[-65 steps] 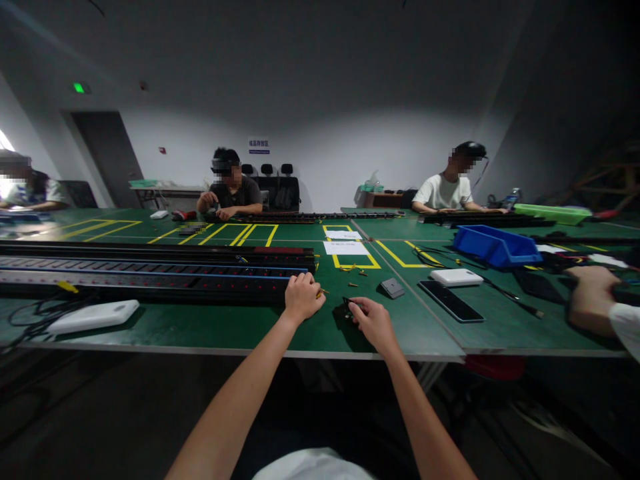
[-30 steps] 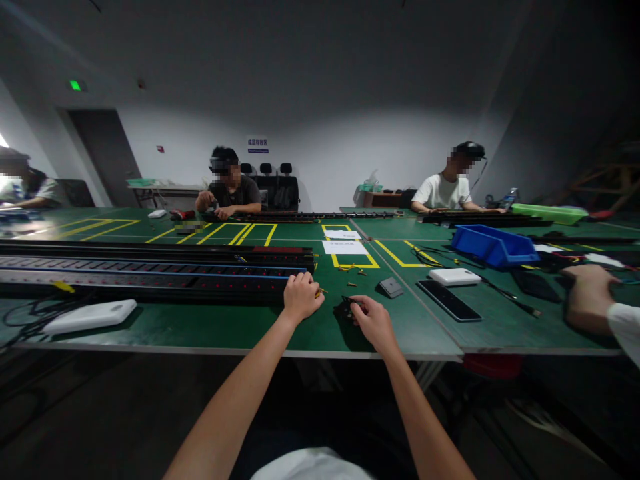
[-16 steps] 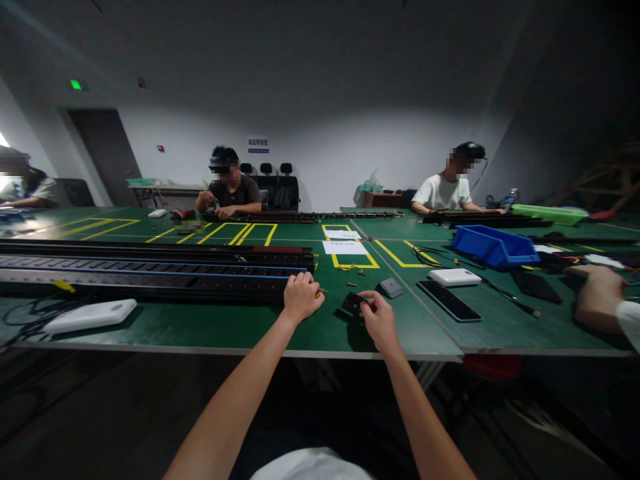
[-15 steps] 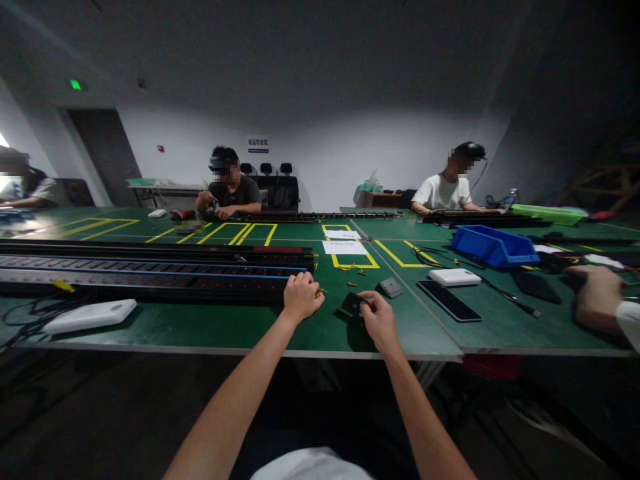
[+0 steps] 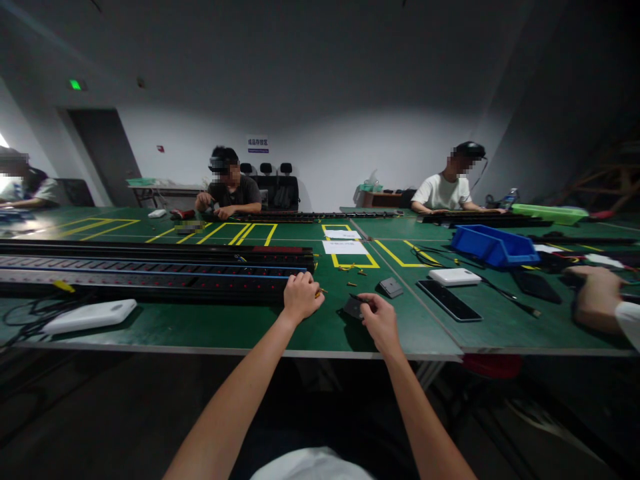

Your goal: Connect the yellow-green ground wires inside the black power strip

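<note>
My left hand is closed over the right end of a long black rail, its fingers curled against that end. A bit of yellow shows at its fingertips, too small to name. In a pinch between thumb and fingers, my right hand holds a small flat black plate just above the green table. Beyond that hand lies a grey block-like stack of flat pieces. Small brass-coloured pieces, among them a screw-like one, are scattered on the tabletop between the hands and the paper labels.
White power bank and cables lie at left. At right are a phone, another white power bank, a cable and a blue bin. A co-worker's hand rests at far right. Other people sit across the table.
The black plate in my right hand has tilted, and its face now catches the light differently. My left hand stays in place on the rail's end.
</note>
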`<state>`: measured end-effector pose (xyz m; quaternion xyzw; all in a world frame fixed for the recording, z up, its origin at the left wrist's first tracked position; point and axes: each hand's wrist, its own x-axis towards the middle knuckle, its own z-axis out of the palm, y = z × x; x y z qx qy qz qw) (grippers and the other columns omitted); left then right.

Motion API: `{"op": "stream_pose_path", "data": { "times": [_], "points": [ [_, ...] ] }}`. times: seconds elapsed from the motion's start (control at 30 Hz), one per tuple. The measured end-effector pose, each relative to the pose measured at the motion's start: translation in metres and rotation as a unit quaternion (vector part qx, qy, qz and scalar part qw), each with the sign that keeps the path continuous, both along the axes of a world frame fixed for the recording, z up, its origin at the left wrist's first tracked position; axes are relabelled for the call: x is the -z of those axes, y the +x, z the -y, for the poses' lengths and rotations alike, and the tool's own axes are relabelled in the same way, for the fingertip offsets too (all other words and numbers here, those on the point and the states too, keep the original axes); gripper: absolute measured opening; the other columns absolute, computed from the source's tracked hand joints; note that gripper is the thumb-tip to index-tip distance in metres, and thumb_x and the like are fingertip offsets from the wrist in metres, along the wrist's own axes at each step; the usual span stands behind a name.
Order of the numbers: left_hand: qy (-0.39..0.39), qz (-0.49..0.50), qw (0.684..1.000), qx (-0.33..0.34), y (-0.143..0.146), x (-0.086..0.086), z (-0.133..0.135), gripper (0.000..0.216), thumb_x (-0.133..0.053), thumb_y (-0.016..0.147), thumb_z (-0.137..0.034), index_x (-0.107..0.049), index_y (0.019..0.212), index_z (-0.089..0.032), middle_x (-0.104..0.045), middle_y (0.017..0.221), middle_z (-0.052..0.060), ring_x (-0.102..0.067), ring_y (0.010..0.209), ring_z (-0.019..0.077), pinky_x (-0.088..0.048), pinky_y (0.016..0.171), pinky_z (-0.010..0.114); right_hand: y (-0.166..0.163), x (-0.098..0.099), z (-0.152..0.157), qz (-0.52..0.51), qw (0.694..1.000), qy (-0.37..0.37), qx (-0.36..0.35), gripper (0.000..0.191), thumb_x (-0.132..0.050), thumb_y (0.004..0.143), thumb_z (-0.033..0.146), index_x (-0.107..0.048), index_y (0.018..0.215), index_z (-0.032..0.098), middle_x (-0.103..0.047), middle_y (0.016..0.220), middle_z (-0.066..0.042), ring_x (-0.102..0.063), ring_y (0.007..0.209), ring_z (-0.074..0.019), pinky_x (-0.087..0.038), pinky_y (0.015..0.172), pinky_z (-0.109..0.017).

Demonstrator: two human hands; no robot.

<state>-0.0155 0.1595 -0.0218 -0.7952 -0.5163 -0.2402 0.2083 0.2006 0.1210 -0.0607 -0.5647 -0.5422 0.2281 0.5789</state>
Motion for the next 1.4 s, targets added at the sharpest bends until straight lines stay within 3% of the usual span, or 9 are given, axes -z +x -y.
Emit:
{"op": "stream_pose_path", "data": {
  "times": [0.33,0.73,1.03,1.4],
  "points": [
    [-0.002,-0.005,1.0,0.0,-0.0001,-0.0013,0.0009,0.02,-0.062,0.087,-0.035,-0.074,0.082,-0.019,-0.062,0.095,0.009,-0.053,0.093,0.0245,-0.035,0.078,0.04,-0.0017,-0.0071,0.0051,-0.033,0.999,0.007,0.002,0.033,-0.058,0.072,0.032,-0.075,0.097,0.018,-0.064,0.061,0.001,-0.056,0.045,-0.0161,-0.045,0.045,-0.027],
    [-0.001,-0.003,1.0,-0.003,-0.0001,0.0006,-0.0004,0.02,-0.063,0.087,-0.035,-0.074,0.081,-0.02,-0.062,0.096,0.009,-0.053,0.095,0.0252,-0.035,0.079,0.041,-0.0018,-0.0015,-0.0013,-0.101,0.995,0.01,0.003,0.037,-0.057,0.077,0.039,-0.068,0.104,0.017,-0.061,0.071,-0.002,-0.06,0.061,-0.0202,-0.055,0.049,-0.031],
    [-0.001,-0.002,1.0,-0.004,0.0,-0.0002,0.0003,0.02,-0.063,0.087,-0.036,-0.074,0.082,-0.02,-0.062,0.096,0.009,-0.053,0.095,0.0246,-0.036,0.08,0.041,-0.0017,-0.0016,-0.0011,-0.105,0.994,0.008,0.002,0.037,-0.055,0.078,0.036,-0.068,0.106,0.017,-0.058,0.067,0.0,-0.055,0.053,-0.0167,-0.047,0.044,-0.026],
    [-0.006,0.0,1.0,-0.003,0.0,-0.0006,0.0008,0.02,-0.062,0.087,-0.035,-0.075,0.083,-0.02,-0.061,0.096,0.009,-0.052,0.094,0.0246,-0.037,0.08,0.041,-0.0013,-0.0011,-0.0007,-0.092,0.996,0.002,-0.008,0.035,-0.055,0.078,0.035,-0.068,0.105,0.017,-0.06,0.068,-0.001,-0.057,0.054,-0.0177,-0.05,0.047,-0.027]
  ]
}}
